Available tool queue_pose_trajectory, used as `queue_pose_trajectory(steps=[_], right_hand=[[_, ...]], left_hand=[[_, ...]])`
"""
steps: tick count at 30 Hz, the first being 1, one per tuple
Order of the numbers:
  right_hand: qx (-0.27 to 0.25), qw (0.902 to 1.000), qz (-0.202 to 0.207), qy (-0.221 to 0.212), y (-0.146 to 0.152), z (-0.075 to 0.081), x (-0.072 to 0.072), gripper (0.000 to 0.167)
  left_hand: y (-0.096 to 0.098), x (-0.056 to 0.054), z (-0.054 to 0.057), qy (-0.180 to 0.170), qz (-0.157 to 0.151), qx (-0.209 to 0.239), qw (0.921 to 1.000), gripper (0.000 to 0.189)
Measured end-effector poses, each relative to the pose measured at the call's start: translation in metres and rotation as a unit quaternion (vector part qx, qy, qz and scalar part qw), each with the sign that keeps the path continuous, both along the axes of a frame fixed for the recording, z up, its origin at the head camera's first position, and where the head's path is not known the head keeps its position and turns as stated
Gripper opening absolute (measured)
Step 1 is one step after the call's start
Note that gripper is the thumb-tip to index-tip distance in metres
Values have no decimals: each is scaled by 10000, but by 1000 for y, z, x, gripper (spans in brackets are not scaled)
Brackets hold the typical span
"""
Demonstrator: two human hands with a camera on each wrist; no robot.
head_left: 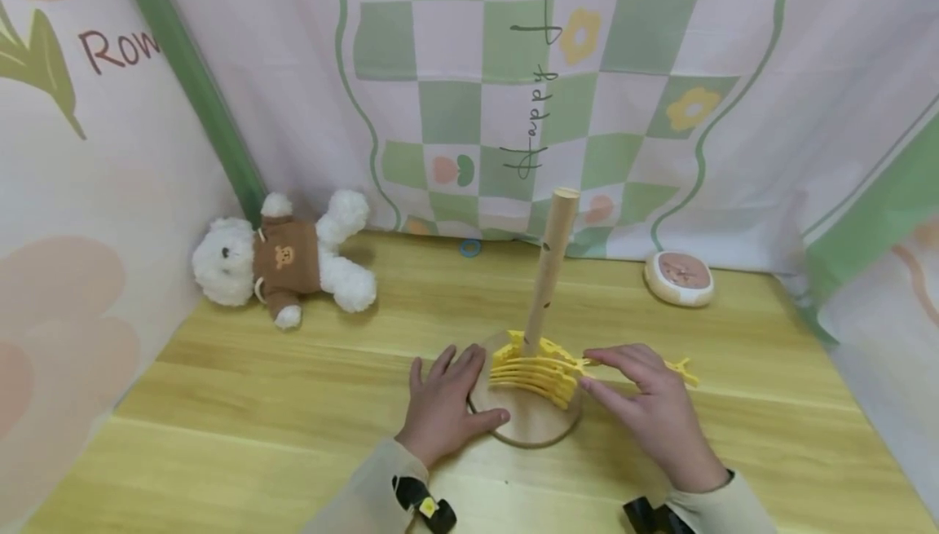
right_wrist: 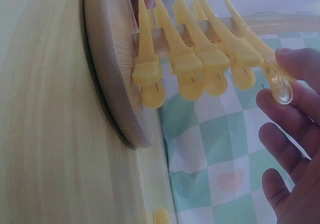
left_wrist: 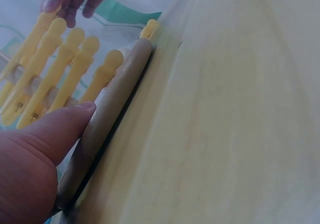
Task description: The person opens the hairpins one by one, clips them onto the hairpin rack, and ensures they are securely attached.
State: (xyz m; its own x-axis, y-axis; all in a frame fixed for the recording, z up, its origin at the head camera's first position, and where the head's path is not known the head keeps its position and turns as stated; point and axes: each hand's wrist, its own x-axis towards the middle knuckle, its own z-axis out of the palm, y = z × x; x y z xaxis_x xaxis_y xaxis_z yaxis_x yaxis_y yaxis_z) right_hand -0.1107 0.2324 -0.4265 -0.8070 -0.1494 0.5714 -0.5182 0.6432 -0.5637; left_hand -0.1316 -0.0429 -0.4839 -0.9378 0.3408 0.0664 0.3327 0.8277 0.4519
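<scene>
A wooden post (head_left: 550, 265) with small dark holes stands upright on a round wooden base (head_left: 530, 430). Several yellow plastic pieces (head_left: 530, 372) with rounded knobs at their ends are stacked around its lower part. My left hand (head_left: 443, 416) rests with spread fingers on the left of the base, its thumb (left_wrist: 62, 126) along the near rim. On the right, my right hand (head_left: 653, 408) pinches the end of the top yellow piece (right_wrist: 250, 34) between thumb and index finger. Another yellow piece (head_left: 685, 372) lies on the table behind the right hand, partly hidden by it.
A white plush toy (head_left: 289, 261) in a brown top lies at the back left. Near the curtain (head_left: 513, 94) are a blue ring (head_left: 470, 248) and a white rounded device (head_left: 680, 279) with a pink face. Curtains stand along the table's back and sides.
</scene>
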Motion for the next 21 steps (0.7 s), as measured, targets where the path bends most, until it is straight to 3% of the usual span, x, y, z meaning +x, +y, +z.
queue_pose_trajectory(steps=[12, 21], right_hand=[[205, 9997, 112, 18, -5, 0, -5, 36], [260, 9994, 239, 0, -9, 2, -7, 34]], left_hand=[[1, 0, 1, -115, -27, 55, 9999, 96], [0, -1, -2, 44, -12, -31, 10000, 97]])
